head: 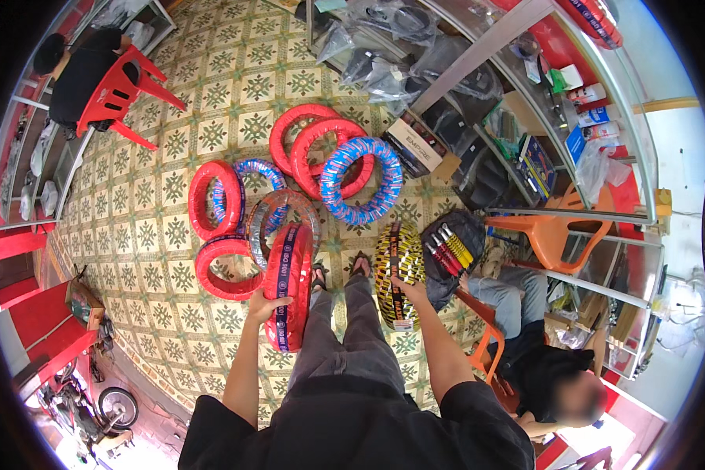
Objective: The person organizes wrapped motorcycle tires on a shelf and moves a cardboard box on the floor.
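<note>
My left hand grips a red plastic-wrapped motorcycle tire by its edge, thumb over the printed blue band. This tire stands upright beside my left leg. On the other side, my right hand holds the rim of a tire in yellow, black and silver wrap, also upright. Just beyond the red tire, a silver-and-orange wrapped tire leans among other tires. A red tire lies left of it, and another red tire stands behind, overlapping a blue-wrapped tire.
Farther ahead, a blue-striped tire overlaps red tires. Red and yellow shock absorbers rest on a dark bag at right. A seated person, an orange chair, a cardboard box and glass shelves flank the right; another person sits far left.
</note>
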`<action>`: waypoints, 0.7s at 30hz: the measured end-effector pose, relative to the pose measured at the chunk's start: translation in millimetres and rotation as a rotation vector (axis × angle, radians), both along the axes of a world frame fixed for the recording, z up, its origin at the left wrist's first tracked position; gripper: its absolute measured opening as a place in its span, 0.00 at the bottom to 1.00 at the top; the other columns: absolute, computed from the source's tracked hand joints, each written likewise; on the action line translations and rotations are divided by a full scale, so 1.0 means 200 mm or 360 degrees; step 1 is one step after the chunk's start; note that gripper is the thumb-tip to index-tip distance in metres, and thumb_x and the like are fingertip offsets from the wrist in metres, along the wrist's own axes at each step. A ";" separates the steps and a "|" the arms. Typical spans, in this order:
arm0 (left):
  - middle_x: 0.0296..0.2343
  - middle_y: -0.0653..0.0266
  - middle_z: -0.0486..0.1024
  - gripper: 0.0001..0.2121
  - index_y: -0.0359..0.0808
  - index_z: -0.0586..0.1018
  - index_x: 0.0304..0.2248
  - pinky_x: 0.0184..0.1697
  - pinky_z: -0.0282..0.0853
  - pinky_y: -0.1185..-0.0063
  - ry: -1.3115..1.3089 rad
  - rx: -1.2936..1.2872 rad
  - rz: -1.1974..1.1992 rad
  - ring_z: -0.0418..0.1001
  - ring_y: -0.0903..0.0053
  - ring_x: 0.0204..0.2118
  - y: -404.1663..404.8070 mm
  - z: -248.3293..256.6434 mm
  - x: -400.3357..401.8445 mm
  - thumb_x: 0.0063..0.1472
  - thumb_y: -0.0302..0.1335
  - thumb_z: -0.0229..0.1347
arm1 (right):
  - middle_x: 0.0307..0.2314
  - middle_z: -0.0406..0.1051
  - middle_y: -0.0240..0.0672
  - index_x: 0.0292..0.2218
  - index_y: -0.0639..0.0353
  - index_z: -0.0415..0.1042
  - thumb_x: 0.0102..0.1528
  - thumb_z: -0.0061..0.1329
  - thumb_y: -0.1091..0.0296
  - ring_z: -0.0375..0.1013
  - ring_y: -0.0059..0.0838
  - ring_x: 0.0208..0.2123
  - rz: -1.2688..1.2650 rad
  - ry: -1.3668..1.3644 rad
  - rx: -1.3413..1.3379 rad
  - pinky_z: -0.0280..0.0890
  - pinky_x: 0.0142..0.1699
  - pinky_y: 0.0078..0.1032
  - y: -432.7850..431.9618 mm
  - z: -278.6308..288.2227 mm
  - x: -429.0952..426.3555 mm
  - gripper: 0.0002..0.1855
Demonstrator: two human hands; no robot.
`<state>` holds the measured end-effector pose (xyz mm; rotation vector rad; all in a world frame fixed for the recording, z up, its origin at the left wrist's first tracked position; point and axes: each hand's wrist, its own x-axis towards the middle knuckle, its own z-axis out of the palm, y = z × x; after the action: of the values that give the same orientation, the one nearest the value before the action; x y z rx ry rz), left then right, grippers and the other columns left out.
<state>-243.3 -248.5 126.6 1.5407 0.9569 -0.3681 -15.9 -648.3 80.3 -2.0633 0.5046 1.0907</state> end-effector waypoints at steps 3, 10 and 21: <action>0.32 0.62 0.79 0.25 0.30 0.78 0.37 0.41 0.70 0.76 -0.0128 -0.0241 0.0034 0.77 0.76 0.33 0.08 -0.11 0.11 0.40 0.34 0.70 | 0.37 0.74 0.42 0.44 0.66 0.73 0.40 0.64 0.42 0.73 0.32 0.40 -0.0250 -0.0266 0.0066 0.67 0.43 0.29 -0.10 -0.40 -0.06 0.39; 0.30 0.64 0.77 0.22 0.32 0.76 0.39 0.42 0.69 0.74 -0.0201 -0.0687 0.0701 0.74 0.74 0.32 0.28 -0.92 0.27 0.43 0.31 0.62 | 0.23 0.66 0.27 0.41 0.64 0.70 0.44 0.63 0.44 0.59 0.16 0.19 -0.0847 -0.0029 0.0180 0.51 0.22 0.23 0.03 -1.04 -0.03 0.34; 0.44 0.55 0.71 0.43 0.27 0.60 0.55 0.52 0.65 0.73 -0.0166 0.0221 0.0258 0.71 0.65 0.46 0.37 -1.37 0.17 0.44 0.38 0.68 | 0.29 0.72 0.20 0.39 0.50 0.72 0.49 0.62 0.57 0.68 0.16 0.26 -0.0941 0.0367 0.0705 0.57 0.27 0.16 0.54 -1.31 0.09 0.18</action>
<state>-208.7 -175.3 -146.7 1.5785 1.0348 -0.1069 2.7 -540.7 -181.0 -1.2907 0.8374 0.9678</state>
